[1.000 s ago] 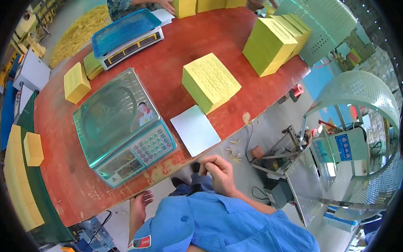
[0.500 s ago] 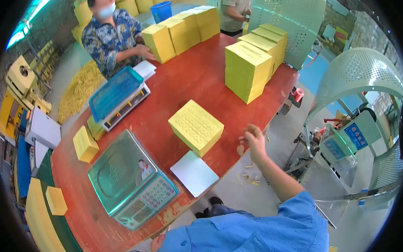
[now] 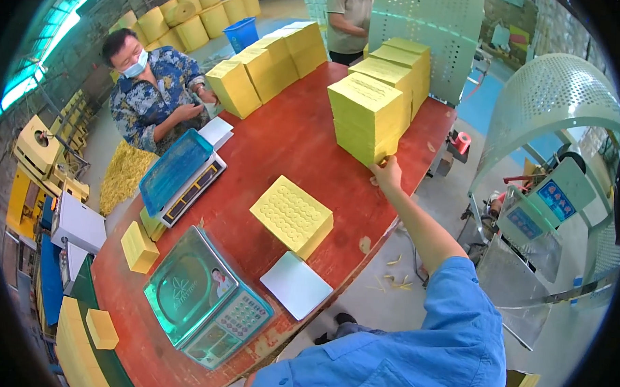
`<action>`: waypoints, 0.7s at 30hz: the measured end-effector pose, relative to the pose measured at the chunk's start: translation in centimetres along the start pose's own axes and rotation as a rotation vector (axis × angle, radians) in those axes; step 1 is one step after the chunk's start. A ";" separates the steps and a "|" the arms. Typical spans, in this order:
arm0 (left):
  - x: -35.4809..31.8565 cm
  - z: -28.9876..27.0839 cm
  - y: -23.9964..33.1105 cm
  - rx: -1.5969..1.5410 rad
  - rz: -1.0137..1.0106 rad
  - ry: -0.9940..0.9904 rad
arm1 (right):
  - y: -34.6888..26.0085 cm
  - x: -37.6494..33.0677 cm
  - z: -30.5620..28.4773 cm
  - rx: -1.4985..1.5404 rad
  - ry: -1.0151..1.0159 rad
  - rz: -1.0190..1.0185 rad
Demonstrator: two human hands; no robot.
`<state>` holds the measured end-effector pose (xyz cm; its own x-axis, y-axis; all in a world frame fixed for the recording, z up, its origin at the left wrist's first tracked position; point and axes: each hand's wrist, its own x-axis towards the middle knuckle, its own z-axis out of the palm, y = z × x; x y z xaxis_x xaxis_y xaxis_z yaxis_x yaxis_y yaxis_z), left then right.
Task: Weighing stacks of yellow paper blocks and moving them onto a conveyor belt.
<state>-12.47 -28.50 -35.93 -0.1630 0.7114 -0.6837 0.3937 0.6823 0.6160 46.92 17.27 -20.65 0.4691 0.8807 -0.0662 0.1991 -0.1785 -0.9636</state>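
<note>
At the far right of the red table, my right hand (image 3: pixel 387 173) reaches to the lower near corner of a tall stack of yellow paper (image 3: pixel 368 120). Its fingers are closed about that corner; the fingertips are partly hidden. A shorter block of yellow paper (image 3: pixel 292 213), its top patterned with rows of curved cuts, sits in the middle of the table. Against its near side lie white sheets (image 3: pixel 296 286). Only a sliver of skin shows at the lower edge on my left; my left hand is out of sight.
A glass-topped scale (image 3: pixel 187 285) and a blue-tray scale (image 3: pixel 178 168) stand on the left of the red table (image 3: pixel 285 134). Across it, a masked person (image 3: pixel 153 96) stands by more yellow stacks (image 3: pixel 235 88). A perforated metal guard (image 3: pixel 559 93) rises at right.
My right hand has moved forward from above the table's right edge to the tall yellow stack's lower corner. The person across has drawn their hands back from the yellow stacks.
</note>
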 end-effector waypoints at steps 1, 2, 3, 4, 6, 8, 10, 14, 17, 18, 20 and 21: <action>0.3 0.1 0.2 0.004 0.005 -0.013 | 0.2 0.3 0.0 -0.001 0.000 -0.002; 0.5 0.1 0.4 0.008 0.011 -0.025 | 0.5 0.6 0.2 -0.018 0.016 -0.012; 0.6 0.0 0.4 0.012 0.014 -0.035 | 0.5 0.6 0.5 -0.034 0.029 -0.020; 0.6 -0.1 0.4 0.016 0.017 -0.045 | 0.4 0.7 0.6 -0.034 0.026 -0.021; 1.0 0.0 0.6 0.024 0.027 -0.070 | 0.1 0.8 0.4 -0.068 0.006 -0.030; 1.7 0.2 1.0 0.034 0.041 -0.101 | 1.4 1.9 0.2 -0.114 0.021 -0.064; 1.8 0.4 0.8 0.040 0.045 -0.122 | 1.4 2.0 0.3 -0.159 0.022 -0.094; 2.1 0.7 0.4 0.057 0.054 -0.174 | 1.7 3.2 -0.1 -0.201 0.038 -0.131; 1.7 0.7 -0.6 0.053 0.059 -0.193 | 2.1 3.8 1.1 -0.244 0.051 -0.143; 1.0 1.3 -1.5 0.036 0.054 -0.192 | 2.5 4.1 2.1 -0.249 0.048 -0.124; -1.5 3.4 -4.0 -0.025 0.037 -0.175 | 3.7 4.8 4.2 -0.009 -0.015 -0.076; -3.6 5.7 -6.0 -0.087 0.017 -0.136 | 3.9 5.4 6.2 0.234 -0.085 -0.006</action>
<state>-9.11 -36.16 -39.40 -0.0302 0.6978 -0.7157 0.3149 0.6862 0.6557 44.91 24.05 -26.32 0.3922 0.9171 -0.0718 -0.0079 -0.0747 -0.9972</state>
